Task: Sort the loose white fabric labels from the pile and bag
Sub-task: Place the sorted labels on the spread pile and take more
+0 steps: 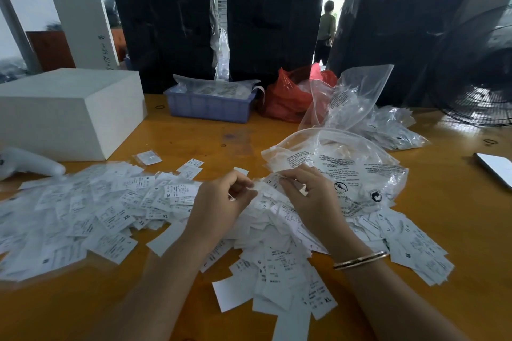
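At the left edge of the bench (194,133) lies a white handheld device (30,163), and behind it stands a white block (69,111). In front of these, a wide pile of loose white fabric labels (97,216) spreads from the left edge across the near middle, printed with size letters such as XS, XL, S and M; many overlap, and a few lie apart toward the near edge.

Toward the far edge sits a blue plastic tray (210,106) with clear packets in it, and right of it a red plastic bag (288,97).

The left hand (221,202) rests over the middle of the pile, its fingers (243,196) curled in and pinching a white label. Just beside it, the right hand (310,194) has its fingers (293,177) bent, gripping labels at the mouth of a clear printed bag (354,171), which lies on the pile's right part. A bangle (360,259) circles the right wrist.

More labels (415,246) fan out right of that wrist. Further back, other clear bags (374,113) hold more labels. Near the right edge lies a flat phone-like object (496,169), and a wire fan guard (482,102) stands at the far right corner.
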